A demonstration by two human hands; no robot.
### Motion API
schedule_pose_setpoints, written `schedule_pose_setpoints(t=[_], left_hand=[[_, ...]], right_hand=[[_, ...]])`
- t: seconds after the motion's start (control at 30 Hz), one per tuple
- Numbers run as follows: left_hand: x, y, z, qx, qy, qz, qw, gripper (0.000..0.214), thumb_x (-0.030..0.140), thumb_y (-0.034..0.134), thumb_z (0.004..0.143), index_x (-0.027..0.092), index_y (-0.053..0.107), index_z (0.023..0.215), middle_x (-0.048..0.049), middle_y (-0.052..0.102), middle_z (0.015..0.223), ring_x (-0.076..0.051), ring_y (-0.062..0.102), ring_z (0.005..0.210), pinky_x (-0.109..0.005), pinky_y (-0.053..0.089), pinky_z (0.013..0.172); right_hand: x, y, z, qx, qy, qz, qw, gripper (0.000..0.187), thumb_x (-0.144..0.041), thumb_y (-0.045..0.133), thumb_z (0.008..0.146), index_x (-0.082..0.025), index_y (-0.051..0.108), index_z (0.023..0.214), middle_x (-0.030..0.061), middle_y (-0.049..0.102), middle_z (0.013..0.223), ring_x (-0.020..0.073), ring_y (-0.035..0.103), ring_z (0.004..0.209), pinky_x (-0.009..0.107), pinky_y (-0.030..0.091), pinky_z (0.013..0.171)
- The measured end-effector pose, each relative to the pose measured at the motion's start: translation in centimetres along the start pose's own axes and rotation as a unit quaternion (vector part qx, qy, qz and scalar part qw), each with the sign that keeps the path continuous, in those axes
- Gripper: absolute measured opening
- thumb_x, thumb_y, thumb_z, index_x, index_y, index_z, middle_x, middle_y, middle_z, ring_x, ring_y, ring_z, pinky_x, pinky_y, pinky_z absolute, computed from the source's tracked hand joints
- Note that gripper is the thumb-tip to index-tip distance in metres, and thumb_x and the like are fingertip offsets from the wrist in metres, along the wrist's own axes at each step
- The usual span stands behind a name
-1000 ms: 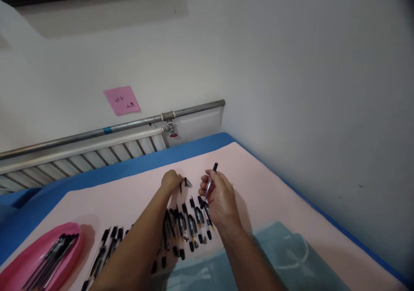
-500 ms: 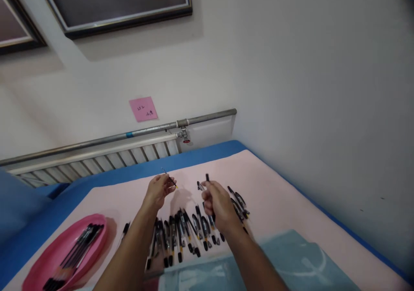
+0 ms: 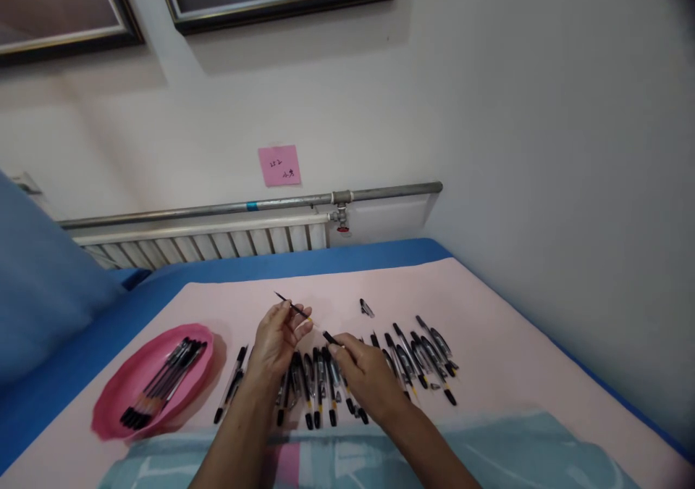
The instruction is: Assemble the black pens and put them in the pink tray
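Observation:
My left hand (image 3: 278,339) pinches a thin black pen refill (image 3: 290,306) with a yellowish tip, held above the pink cloth (image 3: 489,351). My right hand (image 3: 363,370) is closed round a clear pen barrel (image 3: 330,339), whose dark end points at the refill's tip. Both hands hover over a row of several black and clear pens (image 3: 402,358) lying side by side on the cloth. A small loose black pen part (image 3: 366,308) lies just beyond the row.
A pink oval tray (image 3: 116,395) at the left holds several black refills (image 3: 163,380). A radiator (image 3: 206,246) and metal pipe (image 3: 260,203) run along the wall behind the blue-edged table. A pink sticky note (image 3: 279,165) is stuck on the wall.
The view has swung left and down. My left hand kept the refill raised; my right hand lowered the barrel and brought its end close to the refill's tip.

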State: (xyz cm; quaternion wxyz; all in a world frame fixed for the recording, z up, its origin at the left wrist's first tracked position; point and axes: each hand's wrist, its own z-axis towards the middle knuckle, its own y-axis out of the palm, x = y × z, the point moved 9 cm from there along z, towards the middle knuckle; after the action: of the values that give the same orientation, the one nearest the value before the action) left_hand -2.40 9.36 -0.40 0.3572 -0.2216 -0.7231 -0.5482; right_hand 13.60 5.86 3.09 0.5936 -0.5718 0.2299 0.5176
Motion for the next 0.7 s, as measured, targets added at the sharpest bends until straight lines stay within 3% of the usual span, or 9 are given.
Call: schedule_pose_setpoints(t=[0.23,0.7], left_hand=[[0.23,0.19,-0.18,-0.012,0.015,0.041,0.999,0.014,0.021,0.063,0.068,0.016,0.051,0.074,-0.0011,0.063,0.066,-0.018,0.065,0.069,-0.026,0.051,0.054],[0.56,0.38,-0.68,-0.017,0.032,0.062,0.997,0.021,0.025,0.065,0.065,0.016,0.049,0.074,-0.0002,0.062,0.066,-0.017,0.065,0.069,-0.024,0.050,0.056]], right_hand=[[0.19,0.50,-0.06,-0.006,-0.010,-0.012,1.000,0.027,-0.032,0.038,0.085,-0.021,0.062,0.086,-0.0022,0.058,0.065,0.0116,0.050,0.058,0.020,0.033,0.055],[0.08,0.50,-0.35,-0.007,-0.007,-0.029,1.000,0.025,-0.031,0.038,0.086,-0.022,0.062,0.086,-0.0014,0.060,0.067,0.0120,0.051,0.059,0.020,0.031,0.055]])
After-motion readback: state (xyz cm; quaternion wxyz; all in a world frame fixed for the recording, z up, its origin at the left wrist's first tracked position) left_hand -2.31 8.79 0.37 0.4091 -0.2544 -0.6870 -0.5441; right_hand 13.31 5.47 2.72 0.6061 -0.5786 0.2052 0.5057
